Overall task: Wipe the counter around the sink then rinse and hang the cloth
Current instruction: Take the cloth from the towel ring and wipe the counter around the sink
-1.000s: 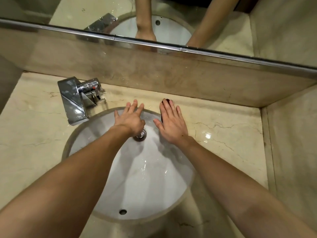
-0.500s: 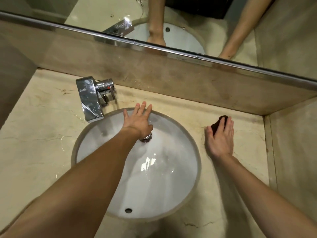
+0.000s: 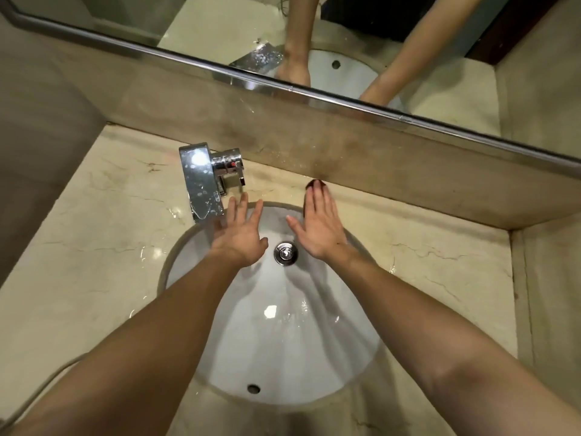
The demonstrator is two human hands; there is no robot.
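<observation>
A small dark cloth (image 3: 315,184) lies on the beige marble counter (image 3: 103,247) behind the white sink (image 3: 283,341), at the foot of the backsplash. My right hand (image 3: 319,226) presses flat on it, so only its far edge shows past my fingertips. My left hand (image 3: 240,236) rests open, fingers spread, on the sink's back rim beside the chrome faucet (image 3: 201,182), with nothing in it.
The drain plug (image 3: 285,253) sits between my two hands. A stone backsplash (image 3: 377,171) and a mirror (image 3: 408,42) rise behind the counter. Side walls close in the counter on the left and on the right (image 3: 550,278). Water drops lie near the faucet.
My right hand has slid the cloth left, from the counter right of the sink back to the strip behind the sink. My left hand has stayed on the back rim.
</observation>
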